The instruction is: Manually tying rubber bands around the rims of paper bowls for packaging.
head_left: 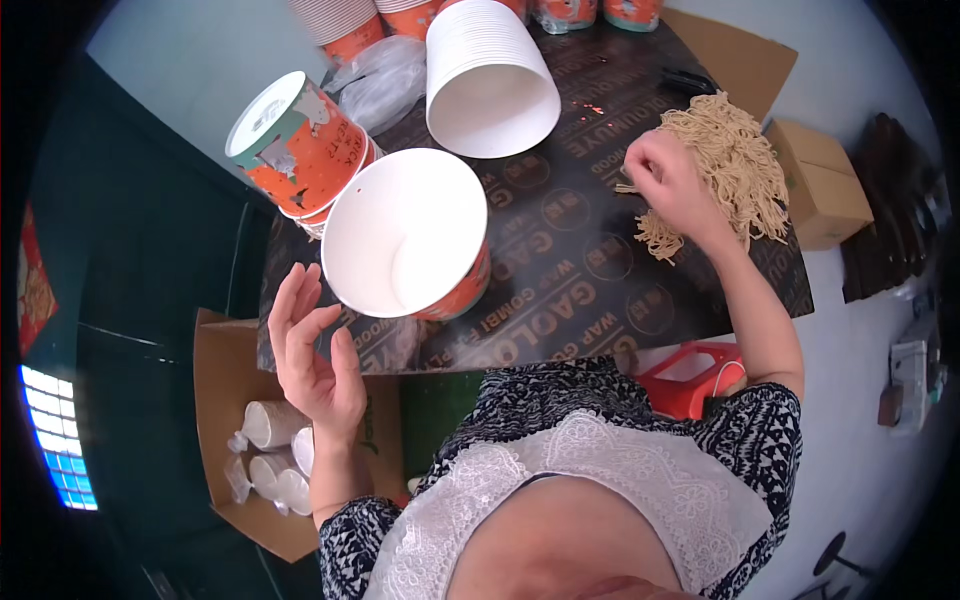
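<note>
My left hand [318, 355] is open, fingers apart and empty, beside the near-left side of a large white-lined paper bucket [440, 190]. That bucket stands at the table's front with its mouth tilted toward me; its inside looks bare. On the right, my right hand [672, 180] is closed at the left edge of a heap of beige cords [735, 150]. Cord ends stick out left of the fist, and a short frayed bunch [660, 238] lies just below it. The fingers hide most of what they grip.
Behind lies a nested stack of white buckets [490, 90]. Orange lidded buckets [300, 150] stand at the left, near clear plastic bags [380, 85]. A dark object [688, 80] lies beyond the cords. An open carton [235, 400] with wrapped white cups sits below left; a red stool [690, 385] is under the table.
</note>
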`<state>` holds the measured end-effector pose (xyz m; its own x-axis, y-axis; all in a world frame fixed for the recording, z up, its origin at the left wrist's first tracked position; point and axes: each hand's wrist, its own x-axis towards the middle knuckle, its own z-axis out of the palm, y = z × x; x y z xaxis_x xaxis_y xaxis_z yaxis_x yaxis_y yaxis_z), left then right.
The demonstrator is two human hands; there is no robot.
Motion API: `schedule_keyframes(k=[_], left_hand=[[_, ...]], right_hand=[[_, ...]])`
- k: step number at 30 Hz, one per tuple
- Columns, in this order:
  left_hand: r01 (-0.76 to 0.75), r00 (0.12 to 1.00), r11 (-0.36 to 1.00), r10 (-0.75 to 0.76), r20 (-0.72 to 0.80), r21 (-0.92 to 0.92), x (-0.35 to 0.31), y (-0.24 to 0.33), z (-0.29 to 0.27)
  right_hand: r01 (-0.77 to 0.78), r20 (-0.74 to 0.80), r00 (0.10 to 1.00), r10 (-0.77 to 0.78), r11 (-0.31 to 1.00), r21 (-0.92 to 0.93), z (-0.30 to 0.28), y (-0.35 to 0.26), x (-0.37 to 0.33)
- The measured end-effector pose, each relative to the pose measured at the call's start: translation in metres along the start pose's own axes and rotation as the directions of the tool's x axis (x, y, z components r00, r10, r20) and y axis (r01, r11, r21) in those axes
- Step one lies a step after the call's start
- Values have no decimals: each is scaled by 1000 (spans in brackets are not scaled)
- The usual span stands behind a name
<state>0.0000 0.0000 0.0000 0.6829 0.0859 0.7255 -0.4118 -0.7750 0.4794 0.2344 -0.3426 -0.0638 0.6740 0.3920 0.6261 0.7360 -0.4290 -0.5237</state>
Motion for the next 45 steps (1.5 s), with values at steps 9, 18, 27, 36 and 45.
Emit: schedule_keyframes(k=[9, 18, 27, 36, 45], left_hand=[[-85, 994, 991, 78, 75, 100, 14, 24, 2], [-135, 939, 945, 26, 343, 299, 19, 33, 4], [-50, 964, 998, 38, 263, 39, -11, 60, 16], [626, 759, 718, -471, 450, -304, -37, 68, 27], [563, 802, 787, -448, 395, -252, -56, 50, 15]], right_hand=[[48, 157, 980, -125, 905, 422, 24, -137, -39], [-423, 258, 900, 351, 563, 710, 59, -158, -68], [-317, 136, 935, 328, 598, 736, 69, -188, -75], [43, -10, 999, -45, 830, 556, 81, -194, -73], [-96, 174, 985, -19, 772, 628, 101, -197, -79]])
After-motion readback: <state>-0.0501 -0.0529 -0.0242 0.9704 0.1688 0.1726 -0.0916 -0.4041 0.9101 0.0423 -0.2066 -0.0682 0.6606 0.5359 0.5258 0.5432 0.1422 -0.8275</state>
